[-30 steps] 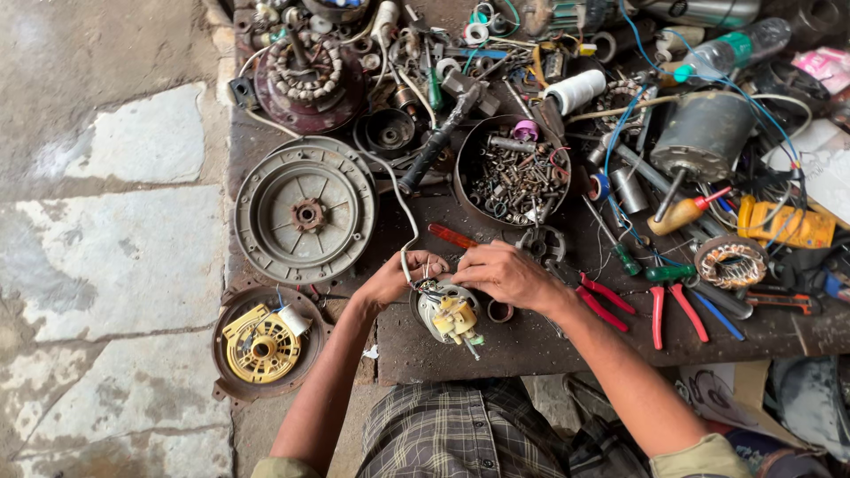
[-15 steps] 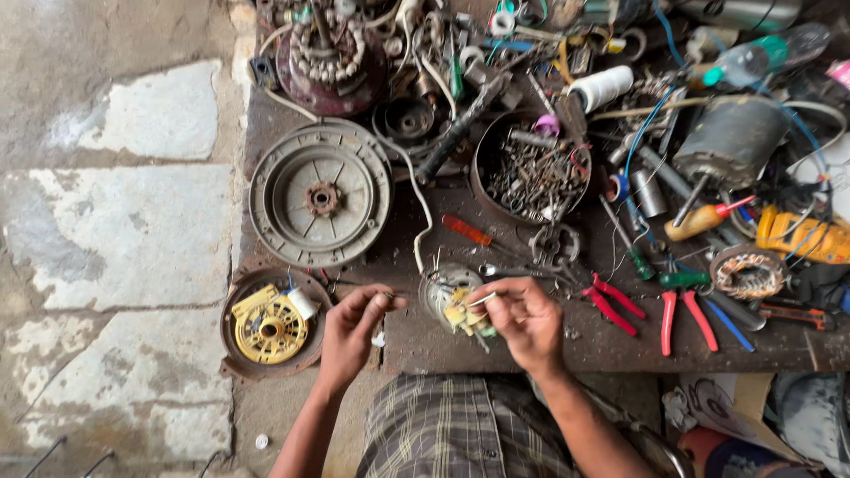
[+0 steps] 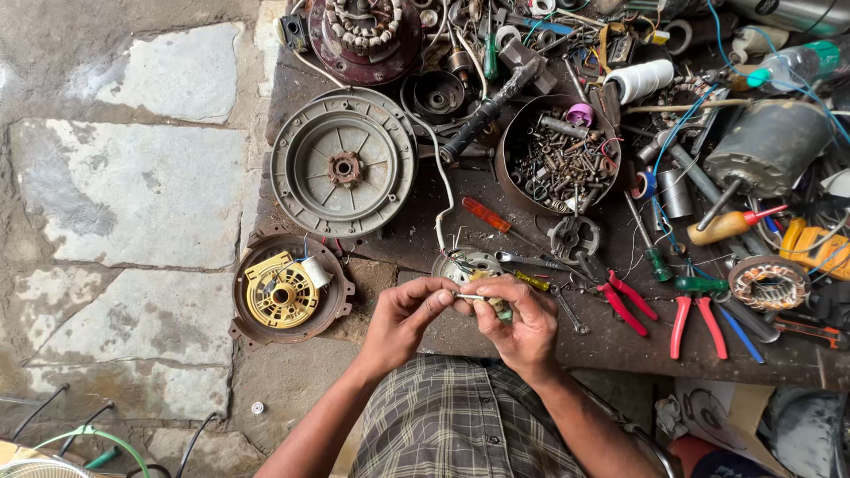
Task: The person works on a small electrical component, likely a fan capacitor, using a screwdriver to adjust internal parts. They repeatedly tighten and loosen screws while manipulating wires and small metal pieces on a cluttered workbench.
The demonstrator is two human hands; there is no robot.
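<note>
Both hands meet at the near edge of the cluttered surface [image 3: 620, 341]: the left hand [image 3: 409, 320] pinches one end of a thin metal piece [image 3: 471, 296], the right hand [image 3: 524, 320] is closed around its other end and a small greenish part (identity unclear). Just behind sits a small round motor part [image 3: 462, 264] with a white wire [image 3: 440, 181]. Judgement: steady grip, short movements, work kept above the surface so nothing drops.

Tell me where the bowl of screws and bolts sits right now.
In the head view the bowl of screws and bolts sits upper centre on the workbench, right of the round grey motor cover and above the red-handled screwdriver.
</note>
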